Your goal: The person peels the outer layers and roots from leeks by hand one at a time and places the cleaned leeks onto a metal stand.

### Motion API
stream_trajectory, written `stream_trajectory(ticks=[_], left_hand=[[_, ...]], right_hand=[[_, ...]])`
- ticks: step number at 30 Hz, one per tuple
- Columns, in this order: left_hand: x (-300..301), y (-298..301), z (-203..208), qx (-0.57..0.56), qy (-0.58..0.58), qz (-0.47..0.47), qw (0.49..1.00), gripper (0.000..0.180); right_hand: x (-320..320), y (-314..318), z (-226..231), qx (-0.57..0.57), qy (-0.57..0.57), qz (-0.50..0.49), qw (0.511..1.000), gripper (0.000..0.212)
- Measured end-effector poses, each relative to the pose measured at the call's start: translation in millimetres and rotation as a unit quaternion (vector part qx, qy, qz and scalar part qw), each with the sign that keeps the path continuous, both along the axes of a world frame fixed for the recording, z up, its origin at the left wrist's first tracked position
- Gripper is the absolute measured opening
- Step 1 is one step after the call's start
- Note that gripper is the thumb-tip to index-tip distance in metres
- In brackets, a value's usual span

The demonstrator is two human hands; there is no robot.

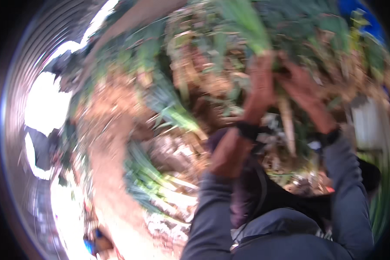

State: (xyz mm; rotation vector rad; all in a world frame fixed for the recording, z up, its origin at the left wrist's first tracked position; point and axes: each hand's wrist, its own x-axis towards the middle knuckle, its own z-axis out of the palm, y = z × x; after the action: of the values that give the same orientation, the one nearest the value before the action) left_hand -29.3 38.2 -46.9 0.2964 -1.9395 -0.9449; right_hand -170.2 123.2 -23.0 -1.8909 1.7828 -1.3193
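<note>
In front of me both hands are close together on a leek [287, 125], all smeared by motion. Its green leaves [249, 28] fan upward beyond my left hand, and its pale stalk points back toward me between my wrists. My left hand [262, 80] is closed around it, with the fingers blurred. From the other side my right hand [302, 84] curls against the same leek, its fingertips partly hidden. Dark bands circle both wrists below the hands.
More leeks [156, 182] lie in a bunch on the ground at left, with another small bunch [173, 108] above them. Leafy heaps spread along the far side. A bare dirt strip [112, 173] runs down the left. A whitish container [368, 123] stands at right.
</note>
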Motion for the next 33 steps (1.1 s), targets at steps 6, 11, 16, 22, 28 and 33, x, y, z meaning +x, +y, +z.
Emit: stream_trajectory(ticks=[6,11,16,22,28,33], left_hand=[[-7.9,2.1,23.8,0.427,0.335,-0.214,0.812,0.027],[21.4,-2.4,23.1,0.427,0.368,-0.139,0.814,0.023],[15.6,4.5,31.8,0.460,0.369,-0.129,0.797,0.017],[8.9,-15.6,19.7,0.440,0.388,-0.061,0.807,0.009],[39.0,-26.6,1.7,0.283,0.340,0.018,0.897,0.043],[48.5,-32.4,23.3,0.455,0.326,0.005,0.828,0.035]], right_hand=[[2.6,-17.0,6.0,0.065,-0.249,0.076,0.963,0.028],[12.2,-51.9,-10.3,0.152,-0.197,0.111,0.962,0.036],[36.2,-14.5,27.7,0.157,-0.068,0.029,0.985,0.042],[-1.9,10.3,-33.3,0.030,-0.183,-0.008,0.983,0.042],[-15.0,80.7,-49.4,0.269,-0.176,0.017,0.947,0.036],[-37.7,177.0,-233.1,0.403,0.195,0.171,0.878,0.034]])
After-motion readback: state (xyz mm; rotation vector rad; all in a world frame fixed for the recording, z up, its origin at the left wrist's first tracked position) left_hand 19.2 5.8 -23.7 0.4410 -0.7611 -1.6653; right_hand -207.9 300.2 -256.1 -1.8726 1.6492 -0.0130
